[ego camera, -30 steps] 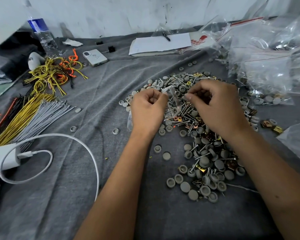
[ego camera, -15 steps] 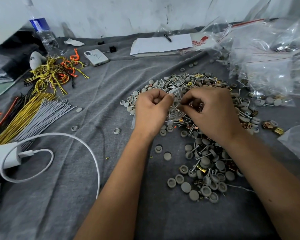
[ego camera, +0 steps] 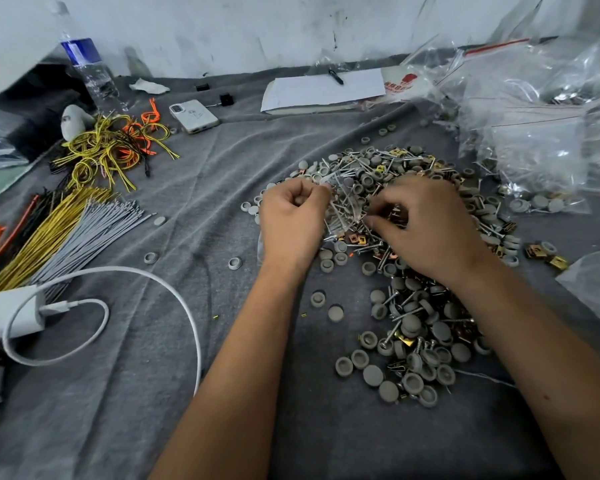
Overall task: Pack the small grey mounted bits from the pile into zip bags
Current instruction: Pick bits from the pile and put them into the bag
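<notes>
A wide pile of small grey round-headed bits [ego camera: 420, 327], mixed with metal pins and gold clips, lies on the grey cloth in front of me. My left hand [ego camera: 293, 220] pinches the upper edge of a small clear zip bag [ego camera: 342, 209] that holds several pins. My right hand [ego camera: 426, 226] hovers over the pile just right of the bag, fingers curled down among the pieces. Whether those fingers hold a bit is hidden.
Filled and empty clear zip bags [ego camera: 534, 133] heap at the back right. Wire bundles [ego camera: 63, 230] and coloured loops [ego camera: 115, 147] lie left, with a white charger cable [ego camera: 174, 292], a phone [ego camera: 193, 116], a water bottle [ego camera: 90, 71] and a notepad [ego camera: 323, 91].
Both hands have drifted slightly lower and right over the pile. My right hand's fingers have dropped from the bag's mouth into the pieces beside it.
</notes>
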`<state>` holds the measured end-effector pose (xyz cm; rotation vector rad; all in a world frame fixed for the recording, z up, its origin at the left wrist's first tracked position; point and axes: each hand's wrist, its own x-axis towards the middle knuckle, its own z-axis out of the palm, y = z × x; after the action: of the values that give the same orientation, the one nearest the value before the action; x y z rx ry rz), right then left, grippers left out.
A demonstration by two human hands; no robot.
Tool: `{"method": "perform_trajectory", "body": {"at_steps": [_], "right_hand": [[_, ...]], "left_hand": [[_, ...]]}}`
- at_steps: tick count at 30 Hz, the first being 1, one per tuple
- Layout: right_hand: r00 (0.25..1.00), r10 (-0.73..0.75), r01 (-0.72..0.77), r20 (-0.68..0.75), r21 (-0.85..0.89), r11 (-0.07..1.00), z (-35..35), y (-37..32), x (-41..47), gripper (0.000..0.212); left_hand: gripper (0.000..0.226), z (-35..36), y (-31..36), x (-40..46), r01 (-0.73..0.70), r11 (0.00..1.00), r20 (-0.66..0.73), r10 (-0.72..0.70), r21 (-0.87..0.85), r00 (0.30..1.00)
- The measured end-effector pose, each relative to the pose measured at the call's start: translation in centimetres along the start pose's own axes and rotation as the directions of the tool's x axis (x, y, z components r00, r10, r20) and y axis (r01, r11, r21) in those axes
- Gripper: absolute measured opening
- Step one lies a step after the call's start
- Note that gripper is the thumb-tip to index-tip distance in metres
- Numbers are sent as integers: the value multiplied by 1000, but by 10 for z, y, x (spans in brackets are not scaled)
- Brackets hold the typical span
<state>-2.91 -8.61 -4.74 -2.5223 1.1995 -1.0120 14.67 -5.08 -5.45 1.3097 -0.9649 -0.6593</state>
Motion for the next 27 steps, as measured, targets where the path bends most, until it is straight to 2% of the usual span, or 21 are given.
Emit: {"method": "perform_trajectory", "body": {"at_steps": [2, 4, 11, 17, 23, 27], "right_hand": [[993, -18, 28, 116, -88, 996, 4, 1, -1, 17], [985, -20, 43, 169, -135, 990, 6, 0, -2, 20], [984, 37, -2, 172, -205, 979, 9, -11, -4, 37], [978, 44, 5, 204, -237, 972, 11, -18, -3, 29], [974, 1, 30, 226, -137, 990, 8, -17, -4, 19], [996, 73, -78, 49, 120, 990, 0, -15, -2, 9]], "left_hand": [[40, 0, 0, 1, 8, 1000, -30, -9, -24, 1000], [41, -1, 0, 2, 14, 999, -53, -16, -41, 998], [35, -2, 0, 2, 7, 1000, -82, -8, -18, 997], [32, -3, -1, 2, 13, 999, -96, -16, -30, 995], [30, -3, 1, 1, 4, 1000, -92, -4, -4, 996], [28, -3, 2, 0, -4, 1000, -76, 5, 7, 997]]}}
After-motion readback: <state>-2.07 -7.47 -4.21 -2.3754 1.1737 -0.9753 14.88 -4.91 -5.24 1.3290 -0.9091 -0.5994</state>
